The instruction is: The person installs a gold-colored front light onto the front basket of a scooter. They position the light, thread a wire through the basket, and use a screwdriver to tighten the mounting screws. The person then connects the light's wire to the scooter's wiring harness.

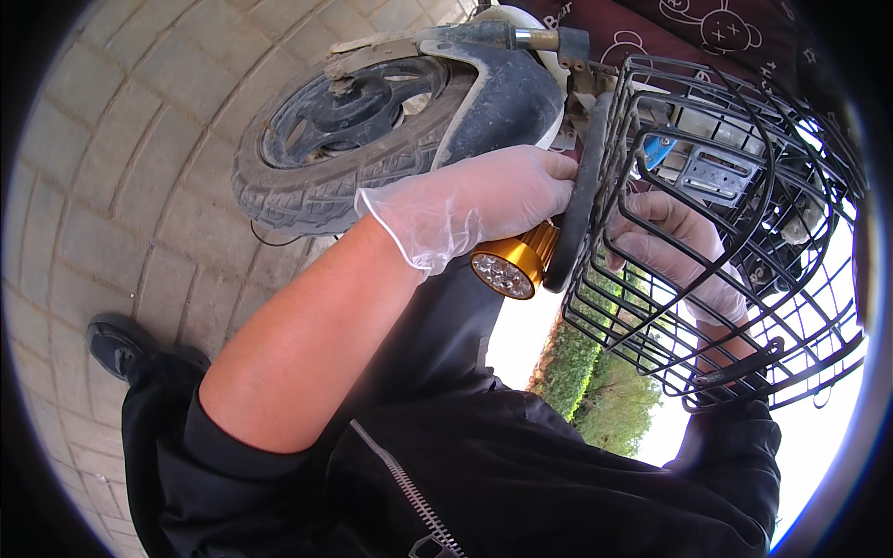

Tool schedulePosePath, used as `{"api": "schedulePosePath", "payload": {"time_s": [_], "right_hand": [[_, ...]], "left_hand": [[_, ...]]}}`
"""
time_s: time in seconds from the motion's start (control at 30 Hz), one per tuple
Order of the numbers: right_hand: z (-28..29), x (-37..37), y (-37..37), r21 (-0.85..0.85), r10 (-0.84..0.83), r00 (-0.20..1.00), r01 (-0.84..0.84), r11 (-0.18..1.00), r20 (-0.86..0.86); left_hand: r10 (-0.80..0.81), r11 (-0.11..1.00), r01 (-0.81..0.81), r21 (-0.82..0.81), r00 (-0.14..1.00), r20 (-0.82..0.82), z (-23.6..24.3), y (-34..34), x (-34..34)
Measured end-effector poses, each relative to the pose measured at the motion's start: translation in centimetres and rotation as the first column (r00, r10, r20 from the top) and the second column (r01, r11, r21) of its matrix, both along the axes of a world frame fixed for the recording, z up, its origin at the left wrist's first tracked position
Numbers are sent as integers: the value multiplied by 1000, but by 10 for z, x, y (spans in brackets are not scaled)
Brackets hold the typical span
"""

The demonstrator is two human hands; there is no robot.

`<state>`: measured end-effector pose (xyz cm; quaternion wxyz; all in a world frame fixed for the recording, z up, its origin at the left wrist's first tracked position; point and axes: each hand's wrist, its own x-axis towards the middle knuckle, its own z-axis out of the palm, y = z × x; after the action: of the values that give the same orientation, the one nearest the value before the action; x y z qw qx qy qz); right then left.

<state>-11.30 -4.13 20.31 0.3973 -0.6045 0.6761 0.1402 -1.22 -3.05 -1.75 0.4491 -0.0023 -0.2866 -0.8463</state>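
My left hand [498, 197], in a clear thin glove, is closed against the black plate [588, 177] beneath the wire basket. Its fingertips are hidden, and I cannot make out what they grip. Just below that hand sits a gold headlight [507, 267] with several round LEDs in its face. My right hand [677, 244], gloved too, is inside the black wire basket [642, 321], seen through its bars. Its thumb and fingers are bent together at the basket's floor, opposite my left hand. Whatever lies between them is too small to tell.
A dusty front wheel [279, 191] and a black fender [512, 102] of a two-wheeler fill the upper middle. Maroon printed cloth [642, 28] hangs at the top right. Grey paving [121, 177] lies to the left, with my black shoe [121, 344]; green bushes [595, 391] show beyond.
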Motion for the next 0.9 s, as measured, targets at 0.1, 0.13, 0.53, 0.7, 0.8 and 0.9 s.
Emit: {"api": "schedulePosePath", "payload": {"time_s": [0.1,0.13,0.53,0.7,0.8,0.9], "right_hand": [[-1,1,-3,24,-7,1000,7,1000,-14],[-2,2,-4,40,-65,998,65,997,2],[3,16,-7,52,186,960,-179,982,-208],[1,20,-15,87,41,981,-25,996,-191],[-4,14,-6,18,27,982,-24,1000,-186],[-6,3,5,-56,61,998,-61,997,-10]], "left_hand": [[34,999,-35,18,999,35,0,2,-2],[32,999,-33,31,999,22,0,2,-2],[-77,987,90,136,993,-94,6,2,5],[-125,985,139,104,984,-128,0,-2,2],[-92,990,104,96,988,-121,-1,0,-1],[-44,997,50,58,995,-93,1,2,1]]}}
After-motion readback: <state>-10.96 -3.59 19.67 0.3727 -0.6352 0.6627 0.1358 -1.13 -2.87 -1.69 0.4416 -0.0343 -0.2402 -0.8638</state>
